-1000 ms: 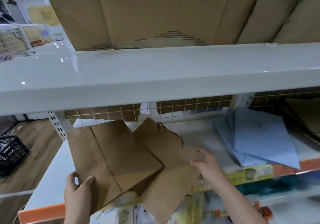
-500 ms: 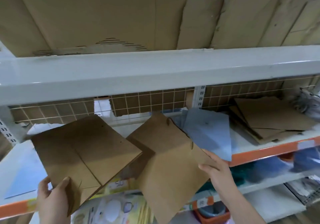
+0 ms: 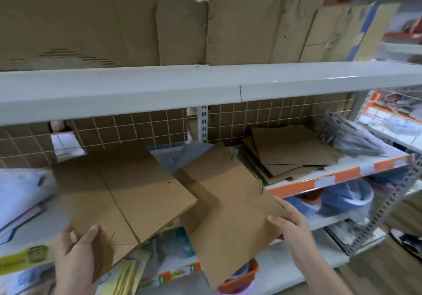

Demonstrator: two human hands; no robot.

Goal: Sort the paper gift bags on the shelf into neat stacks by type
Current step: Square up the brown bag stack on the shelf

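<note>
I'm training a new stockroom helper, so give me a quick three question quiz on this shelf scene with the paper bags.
1. True or false: the left hand holds a blue bag.
2. What does the right hand hold? A) a brown paper bag B) a plastic basket C) nothing
3. Fill in: the loose pile of brown bags lies on the shelf to the ____ of the bags in the hands.

Key: 1 false, it holds a brown bag. 2 A, a brown paper bag. 3 right.

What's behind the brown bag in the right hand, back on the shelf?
Behind the brown bag held by the right hand, grey-blue paper bags peek out, mostly covered. Beside them lies a brown bag stack. The left hand grips another brown bag.
</note>
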